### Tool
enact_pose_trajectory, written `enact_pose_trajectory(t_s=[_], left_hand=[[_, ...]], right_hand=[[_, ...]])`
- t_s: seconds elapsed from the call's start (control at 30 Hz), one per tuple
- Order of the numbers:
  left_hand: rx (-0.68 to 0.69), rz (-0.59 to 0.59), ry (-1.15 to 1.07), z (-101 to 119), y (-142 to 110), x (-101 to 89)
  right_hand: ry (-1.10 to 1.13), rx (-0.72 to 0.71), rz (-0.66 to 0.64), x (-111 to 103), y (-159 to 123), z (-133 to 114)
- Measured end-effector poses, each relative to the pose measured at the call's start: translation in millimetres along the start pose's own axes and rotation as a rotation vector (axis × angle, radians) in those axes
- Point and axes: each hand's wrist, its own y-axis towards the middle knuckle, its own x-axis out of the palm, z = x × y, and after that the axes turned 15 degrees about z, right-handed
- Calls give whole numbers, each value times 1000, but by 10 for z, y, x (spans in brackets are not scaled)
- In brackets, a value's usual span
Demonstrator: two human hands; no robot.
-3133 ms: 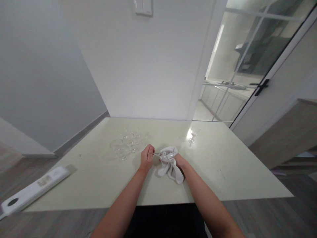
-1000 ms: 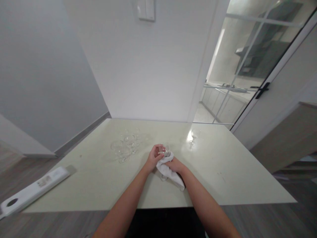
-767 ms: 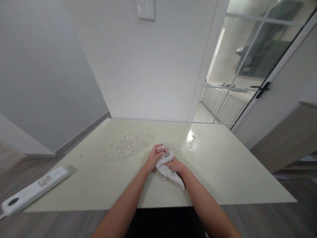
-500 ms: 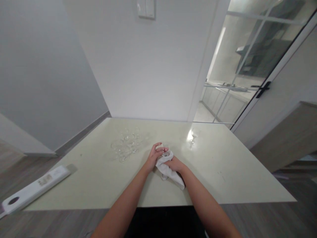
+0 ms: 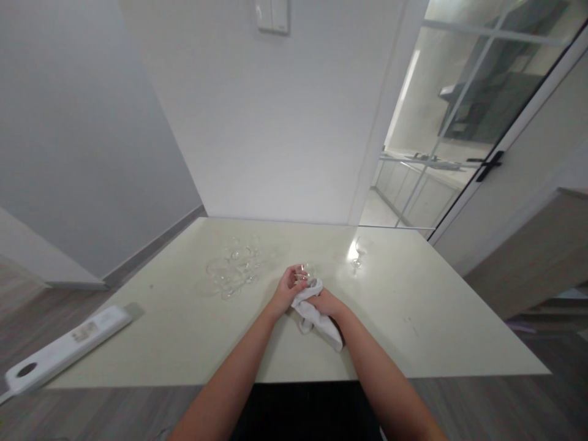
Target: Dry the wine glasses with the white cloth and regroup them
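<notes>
Near the table's middle, my left hand [image 5: 287, 290] is closed round a clear wine glass [image 5: 305, 271] from its left side. A white cloth [image 5: 318, 318] is bunched against the glass's near end, and its loose end hangs toward me. My right hand [image 5: 325, 302] grips this cloth, its fingertips hidden in the folds. Several clear glasses [image 5: 232, 269] are grouped on the table to the left; their outlines are faint. One more stemmed glass [image 5: 358, 257] stands by itself at the back right, beside a bright reflection.
The pale glossy table [image 5: 422, 318] meets a white wall [image 5: 275, 122] at its far edge. A white power strip [image 5: 68, 349] lies over the front left corner. At the right is a glazed door with a black handle [image 5: 489, 165].
The fingers of my left hand have shifted round the glass, and the glass has turned slightly. The cloth stays pressed against it in my right hand.
</notes>
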Motion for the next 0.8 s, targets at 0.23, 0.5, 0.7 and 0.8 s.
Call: enact_pose_trajectory(t_s=[0.23,0.5,0.7,0.8], left_hand=[[-33,-10,-58,-29,42,-39],[-34,241,-333,15,90,-63],[-59,298,-461,160,138,-169],[-28,182,-336,142,84,-109]], right_hand=[[-16,37,16,-54,18,102],[423,341,264,-12,58,5],[625,454,603,-140,177,-36],[660,445,461,-139,182,-14]])
